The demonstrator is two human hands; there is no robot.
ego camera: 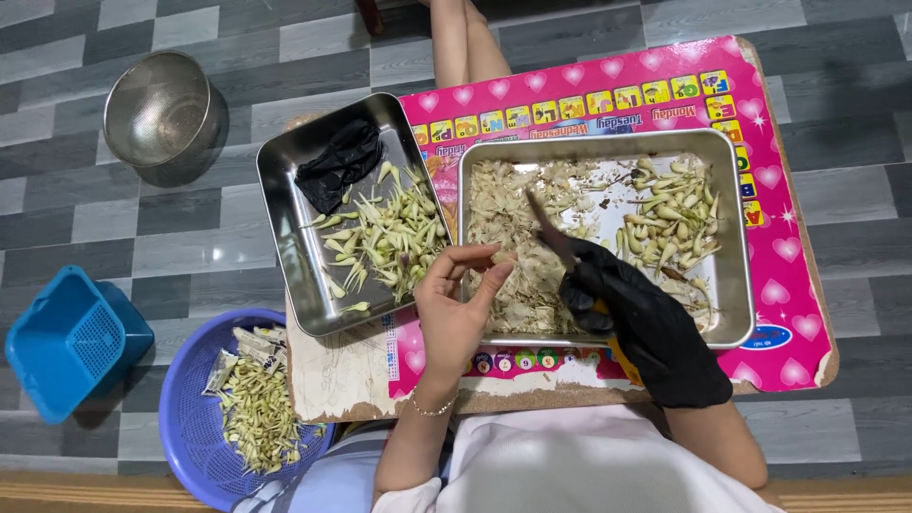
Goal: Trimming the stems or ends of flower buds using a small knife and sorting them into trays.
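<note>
Bare left hand [454, 309] pinches a small pale bud [501, 256] in its fingers over the big steel tray [731, 285] of peelings on the bench, black-gloved right hand [632, 318] wrapped around a knife [551, 230], so looks like mid-trim, and cutting cleanly needs a steady pinch.

Home floor workspace, grey plank flooring [209, 247], low pink children's table [779, 285], steel trays [731, 237], plastic baskets [180, 418]

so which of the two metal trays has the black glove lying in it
The smaller tray on the person's left; a crumpled black glove lies in its far corner. The bigger tray holds only plant pieces and peelings.
</note>
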